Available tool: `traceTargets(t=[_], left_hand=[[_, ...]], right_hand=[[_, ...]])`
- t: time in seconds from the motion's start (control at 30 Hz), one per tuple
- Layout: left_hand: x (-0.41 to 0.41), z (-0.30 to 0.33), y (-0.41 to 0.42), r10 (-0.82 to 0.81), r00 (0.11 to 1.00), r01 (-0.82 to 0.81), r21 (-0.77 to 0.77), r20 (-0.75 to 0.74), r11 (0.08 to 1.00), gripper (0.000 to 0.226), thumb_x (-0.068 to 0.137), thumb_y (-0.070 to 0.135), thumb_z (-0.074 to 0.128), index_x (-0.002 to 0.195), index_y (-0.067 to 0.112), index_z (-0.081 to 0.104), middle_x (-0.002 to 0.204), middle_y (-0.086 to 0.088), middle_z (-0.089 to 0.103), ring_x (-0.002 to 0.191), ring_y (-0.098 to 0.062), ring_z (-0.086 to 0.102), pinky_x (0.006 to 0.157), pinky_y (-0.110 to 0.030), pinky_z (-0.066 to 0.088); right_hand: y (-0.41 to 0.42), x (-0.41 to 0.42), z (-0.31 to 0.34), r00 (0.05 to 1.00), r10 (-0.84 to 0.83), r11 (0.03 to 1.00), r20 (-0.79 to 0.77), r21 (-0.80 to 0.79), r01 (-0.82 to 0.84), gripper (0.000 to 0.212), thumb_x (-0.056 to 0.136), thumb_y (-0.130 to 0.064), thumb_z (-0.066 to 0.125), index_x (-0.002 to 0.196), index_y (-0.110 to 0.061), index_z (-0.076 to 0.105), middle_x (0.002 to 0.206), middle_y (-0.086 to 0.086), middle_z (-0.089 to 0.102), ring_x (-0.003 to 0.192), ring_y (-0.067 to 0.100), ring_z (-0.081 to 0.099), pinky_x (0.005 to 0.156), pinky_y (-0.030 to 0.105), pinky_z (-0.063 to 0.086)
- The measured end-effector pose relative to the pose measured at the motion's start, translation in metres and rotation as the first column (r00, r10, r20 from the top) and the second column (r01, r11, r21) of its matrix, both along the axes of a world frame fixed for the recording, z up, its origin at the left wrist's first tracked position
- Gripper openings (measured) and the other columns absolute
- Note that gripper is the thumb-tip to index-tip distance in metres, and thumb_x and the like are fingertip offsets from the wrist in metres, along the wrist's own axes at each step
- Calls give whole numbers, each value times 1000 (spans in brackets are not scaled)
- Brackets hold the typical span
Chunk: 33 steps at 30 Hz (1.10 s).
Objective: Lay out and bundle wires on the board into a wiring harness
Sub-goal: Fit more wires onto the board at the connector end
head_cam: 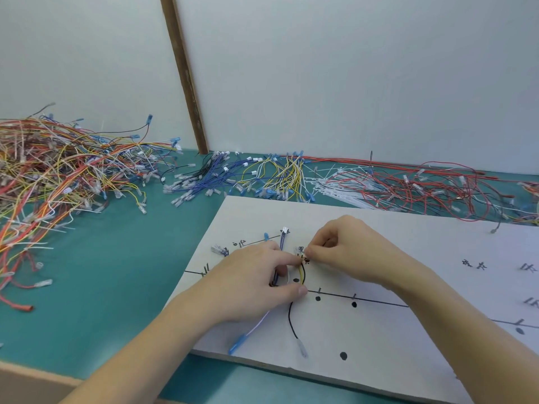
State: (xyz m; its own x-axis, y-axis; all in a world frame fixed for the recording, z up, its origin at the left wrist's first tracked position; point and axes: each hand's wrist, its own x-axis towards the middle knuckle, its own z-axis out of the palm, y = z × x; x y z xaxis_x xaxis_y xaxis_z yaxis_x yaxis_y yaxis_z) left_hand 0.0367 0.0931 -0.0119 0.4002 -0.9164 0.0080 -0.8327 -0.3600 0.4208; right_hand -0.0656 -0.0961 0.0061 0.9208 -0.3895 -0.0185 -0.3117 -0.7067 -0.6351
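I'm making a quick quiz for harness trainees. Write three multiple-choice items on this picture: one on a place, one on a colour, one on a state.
1. Where does the big tangled wire pile lie?
A. left of the board
B. on the board
C. right of the board

2. What colour is the table?
A. red
B. teal
C. black

3. What is the right hand doing?
A. lying flat
B. pinching at the wire ends
C. holding scissors

Key: 1 A, it lies beyond the board on the left; 2 B, teal shows around the board; 3 B, its fingers curl together above the yellow wire.
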Motion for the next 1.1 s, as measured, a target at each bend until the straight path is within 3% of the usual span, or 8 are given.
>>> traceTargets(t=[0.17,0.37,0.47,0.53,0.57,0.7,0.87,1.1], left_hand=[[6,10,-6,18,983,-22,-21,-181,1000,34,92,52,69,122,35,71,86,15,67,69,4,57,60,-13,40],[7,16,1,53,966,-86,-122,-253,989,22,93,30,72,114,34,74,87,15,70,65,-1,61,60,-10,41],[8,20,26,140,969,-193,-268,-205,944,19,92,21,72,101,37,75,84,20,69,68,-11,62,59,-12,43],[-1,20,51,225,966,-257,-339,-131,905,10,89,33,72,94,42,75,86,22,68,71,-13,61,59,-14,43],[-9,18,63,250,963,-269,-324,-99,907,8,86,45,71,93,46,73,89,23,68,73,-12,60,60,-17,43],[-43,-1,90,182,982,-186,-75,-59,980,43,70,81,57,106,57,60,106,32,55,88,3,57,69,-14,45],[-42,-1,93,104,988,-109,-43,-112,993,14,90,46,72,103,44,66,103,28,55,88,4,57,72,-9,40],[-17,17,98,220,975,-220,-28,-7,975,25,95,36,69,107,57,68,102,30,56,87,3,60,74,-20,47]], right_hand=[[-2,8,4,1000,-11,997,-17,80,12,15,86,-25,73,74,-19,78,72,-2,75,57,7,58,63,33,54],[-2,7,3,999,-32,995,21,92,30,12,89,-25,70,82,-22,79,75,-8,74,61,1,59,62,26,52],[2,-1,3,989,-93,996,115,-6,94,13,91,-21,67,85,-25,79,75,-13,71,68,-1,62,63,17,46],[10,-10,4,968,-136,989,211,-21,144,15,90,-19,66,85,-26,78,74,-16,71,72,0,65,65,15,49],[16,-16,4,956,-144,988,256,-14,153,16,90,-18,66,85,-27,78,73,-17,71,73,-1,65,65,12,48],[42,-38,-2,935,-89,995,344,-6,97,14,90,-21,67,89,-31,77,77,-21,69,76,-3,62,64,11,45],[73,-35,-17,960,145,973,239,-208,-95,21,95,-26,64,111,-34,76,95,-21,58,90,-2,50,82,21,45],[71,-23,-19,974,188,947,123,-287,-146,19,97,-31,61,110,-37,73,97,-18,60,98,6,45,83,25,43]])
